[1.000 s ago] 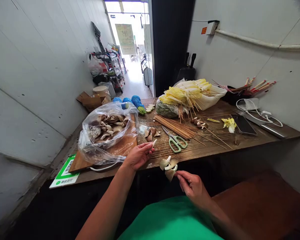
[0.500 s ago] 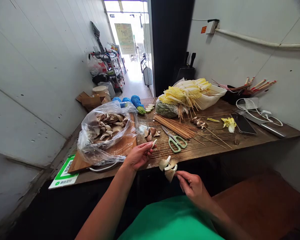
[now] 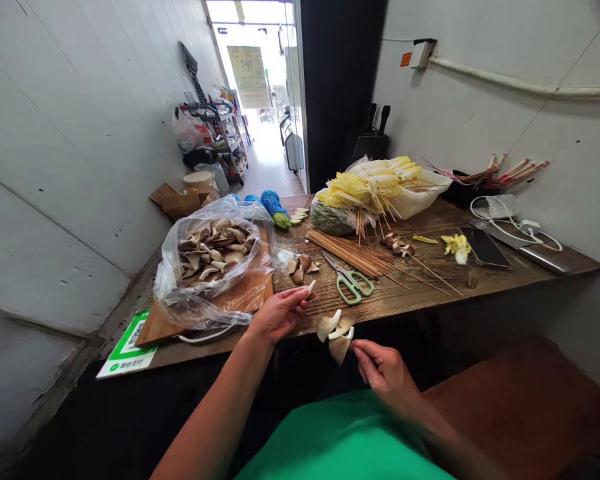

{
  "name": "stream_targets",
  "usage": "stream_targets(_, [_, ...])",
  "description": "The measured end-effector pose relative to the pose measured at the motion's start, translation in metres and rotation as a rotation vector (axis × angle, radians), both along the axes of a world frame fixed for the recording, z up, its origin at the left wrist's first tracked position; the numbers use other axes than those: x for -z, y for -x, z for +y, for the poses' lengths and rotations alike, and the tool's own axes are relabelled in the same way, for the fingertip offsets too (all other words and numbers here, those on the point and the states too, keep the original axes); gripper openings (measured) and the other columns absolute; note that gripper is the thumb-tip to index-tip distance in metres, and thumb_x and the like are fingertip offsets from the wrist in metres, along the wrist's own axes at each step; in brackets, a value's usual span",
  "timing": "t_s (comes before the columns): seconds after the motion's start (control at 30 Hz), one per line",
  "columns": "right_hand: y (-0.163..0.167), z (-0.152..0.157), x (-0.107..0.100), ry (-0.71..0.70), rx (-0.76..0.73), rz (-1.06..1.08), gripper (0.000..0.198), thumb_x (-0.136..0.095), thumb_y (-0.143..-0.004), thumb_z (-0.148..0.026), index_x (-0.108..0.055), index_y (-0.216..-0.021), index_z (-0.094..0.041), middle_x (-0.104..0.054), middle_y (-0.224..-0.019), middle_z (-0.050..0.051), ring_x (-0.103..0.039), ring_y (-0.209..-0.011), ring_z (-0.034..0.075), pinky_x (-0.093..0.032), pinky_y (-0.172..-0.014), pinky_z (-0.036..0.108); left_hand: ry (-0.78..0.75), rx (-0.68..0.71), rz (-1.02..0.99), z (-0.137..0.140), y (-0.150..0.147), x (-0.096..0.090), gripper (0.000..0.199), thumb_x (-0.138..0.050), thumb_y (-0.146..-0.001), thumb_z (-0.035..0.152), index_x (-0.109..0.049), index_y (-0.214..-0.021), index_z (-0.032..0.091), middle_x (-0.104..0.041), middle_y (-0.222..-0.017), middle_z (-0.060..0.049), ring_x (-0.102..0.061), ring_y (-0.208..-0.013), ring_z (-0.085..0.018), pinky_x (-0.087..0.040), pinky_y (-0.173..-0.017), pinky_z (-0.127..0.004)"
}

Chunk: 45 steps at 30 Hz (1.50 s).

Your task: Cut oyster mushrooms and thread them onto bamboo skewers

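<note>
Between the thumb and fingers of my left hand (image 3: pixel 280 315) is a small oyster mushroom piece (image 3: pixel 311 289), its pale stem poking out. My right hand (image 3: pixel 384 368) pinches a thin wooden skewer, mostly hidden by the mushrooms and fingers. Several oyster mushroom pieces (image 3: pixel 339 345) are threaded on that skewer, in front of the table edge. The skewer's tip points up toward my left hand. Just beyond my left hand lies a small heap of mushrooms (image 3: pixel 303 267). A clear plastic bag (image 3: pixel 167 293) of oyster mushrooms (image 3: pixel 219 252) rests on a wooden board (image 3: pixel 250 293) at the left.
Green-handled scissors (image 3: pixel 349 288) and a pile of wooden skewers (image 3: pixel 347 253) lie mid-table. Skewered cabbage leaves (image 3: pixel 367 187) sit on a white basket (image 3: pixel 425 197) behind. A phone (image 3: pixel 485 248), a large knife (image 3: pixel 540 257) and a white cable (image 3: pixel 545 245) are at right.
My left hand, with the mushroom piece, has shifted very slightly right, nearer the skewer. My right hand holds the skewer in nearly the same place.
</note>
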State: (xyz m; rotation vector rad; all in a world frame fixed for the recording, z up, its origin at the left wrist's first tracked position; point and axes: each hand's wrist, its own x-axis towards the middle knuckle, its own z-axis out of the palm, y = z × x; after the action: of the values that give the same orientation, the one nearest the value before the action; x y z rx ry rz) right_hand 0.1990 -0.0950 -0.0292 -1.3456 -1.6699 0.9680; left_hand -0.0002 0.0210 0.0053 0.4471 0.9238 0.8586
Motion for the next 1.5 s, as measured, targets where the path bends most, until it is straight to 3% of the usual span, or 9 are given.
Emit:
stream_targets(0.37, [0.005,0.0,-0.001,0.001,0.017,-0.002,0.032,-0.04,-0.089,-0.03,-0.066,-0.088,-0.012,-0.052,-0.053,0.0,-0.043,-0.044,0.01,-0.033,-0.042,0.02,-0.021,0.039,0.069,-0.007,-0.006,0.001,0.008,-0.068,-0.068,0.007,-0.068,-0.076,0.007,-0.065,-0.074,-0.008,-0.052,-0.052,-0.003,-0.04,-0.044,-0.01])
stream_targets(0.67, [0.006,0.005,-0.002,-0.007,0.021,-0.007,0.032,-0.039,-0.089,-0.03,-0.065,-0.09,-0.011,-0.053,-0.056,0.001,-0.045,-0.047,0.011,-0.034,-0.043,0.02,-0.072,0.162,0.088,-0.016,-0.014,0.001,0.019,-0.078,-0.058,0.016,-0.069,-0.073,0.008,-0.06,-0.065,-0.002,-0.044,-0.047,-0.002,-0.035,-0.044,-0.014])
stream_targets(0.83, [0.006,0.008,-0.001,0.002,-0.008,0.025,0.03,-0.039,-0.09,-0.027,-0.065,-0.091,-0.012,-0.051,-0.057,0.0,-0.042,-0.047,0.009,-0.034,-0.045,0.02,-0.073,0.139,0.148,-0.014,-0.012,0.0,0.028,-0.082,-0.052,0.02,-0.069,-0.074,0.008,-0.058,-0.061,-0.001,-0.042,-0.047,-0.002,-0.031,-0.043,-0.014])
stream_targets(1.0, [0.006,0.01,0.001,-0.01,-0.003,0.038,0.029,-0.04,-0.09,-0.027,-0.065,-0.093,-0.012,-0.053,-0.059,0.001,-0.044,-0.048,0.01,-0.034,-0.045,0.02,-0.105,0.173,0.136,-0.015,-0.013,-0.004,0.028,-0.08,-0.054,0.023,-0.069,-0.075,0.008,-0.059,-0.065,-0.002,-0.039,-0.045,-0.001,-0.027,-0.041,-0.015])
stream_targets(1.23, [0.007,0.008,-0.002,-0.018,-0.012,0.056,0.029,-0.039,-0.09,-0.027,-0.064,-0.093,-0.011,-0.048,-0.056,-0.001,-0.043,-0.048,0.01,-0.033,-0.045,0.021,-0.044,0.027,0.031,-0.018,-0.016,-0.006,0.027,-0.079,-0.057,0.02,-0.066,-0.079,0.01,-0.051,-0.053,0.004,-0.033,-0.039,0.0,-0.029,-0.04,-0.015])
stream_targets(1.37, [0.003,0.002,-0.002,-0.012,-0.043,0.075,0.029,-0.039,-0.09,-0.028,-0.063,-0.092,-0.011,-0.046,-0.056,-0.002,-0.041,-0.046,0.009,-0.032,-0.045,0.021,-0.066,-0.056,-0.023,-0.014,-0.008,-0.009,0.023,-0.077,-0.06,0.016,-0.066,-0.079,0.01,-0.059,-0.068,0.0,-0.032,-0.041,0.001,-0.025,-0.037,-0.012])
stream_targets(1.5, [0.0,-0.001,0.0,-0.004,-0.048,0.093,0.029,-0.04,-0.09,-0.028,-0.063,-0.093,-0.011,-0.045,-0.056,-0.002,-0.04,-0.047,0.009,-0.032,-0.045,0.021,-0.057,0.04,-0.01,-0.011,-0.003,-0.013,0.023,-0.074,-0.064,0.015,-0.066,-0.085,0.009,-0.063,-0.083,-0.006,-0.036,-0.044,0.001,-0.029,-0.038,-0.013])
